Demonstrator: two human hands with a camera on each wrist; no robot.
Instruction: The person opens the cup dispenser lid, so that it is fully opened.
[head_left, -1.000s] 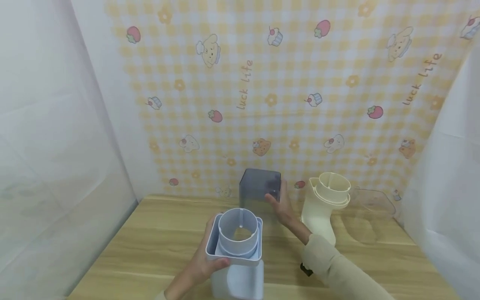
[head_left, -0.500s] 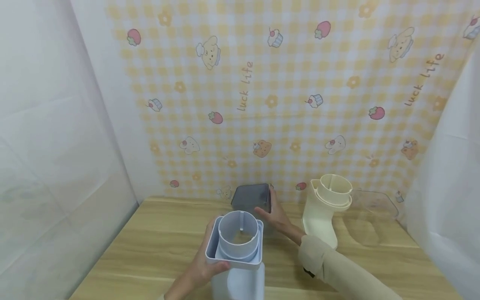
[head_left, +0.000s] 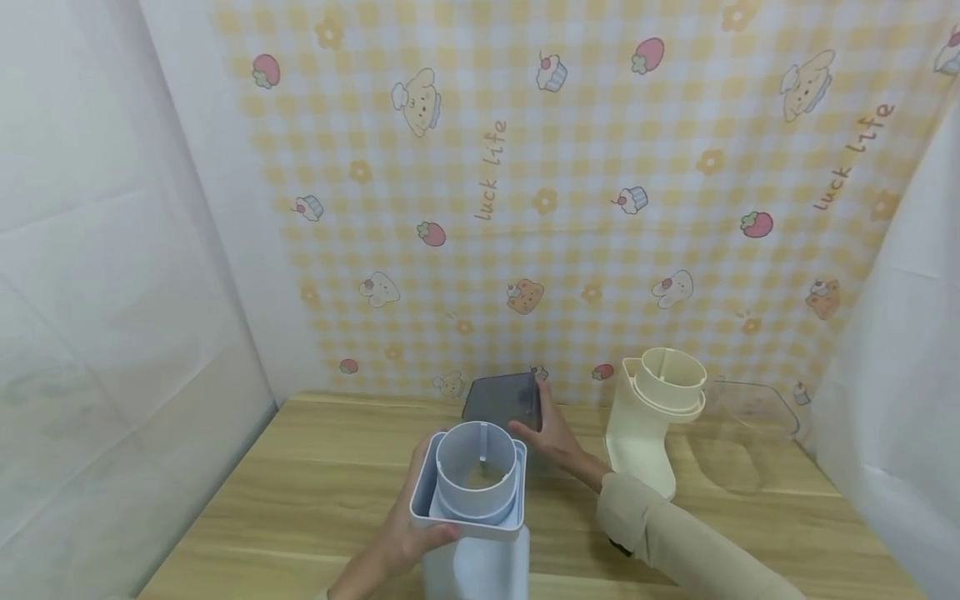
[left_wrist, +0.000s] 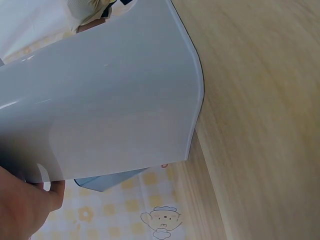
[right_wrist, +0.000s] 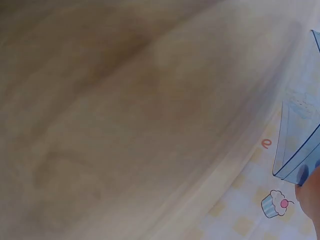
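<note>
My left hand [head_left: 405,529] grips the side of a pale blue plastic base [head_left: 483,554], thumb on the front of its square rim. A round open collar stands inside that rim. In the left wrist view the base's smooth wall [left_wrist: 115,95] fills much of the picture. Behind it, my right hand [head_left: 555,437] holds a dark translucent box-shaped container [head_left: 498,398] by its right side, thumb in front. The container is tilted, its lower part hidden behind the base. Only a corner of the container [right_wrist: 297,162] and part of the hand [right_wrist: 311,200] show in the right wrist view.
To the right stands a cream base [head_left: 637,442] with a similar round collar. Beside it is a clear transparent container [head_left: 738,417]. A checked, printed cloth [head_left: 540,242] hangs behind the wooden table [head_left: 300,500], with white sheets at both sides.
My right hand has brought the dark container down and slightly left, tipping it behind the pale blue base. Over the last half second it has barely moved. The left hand keeps its grip.
</note>
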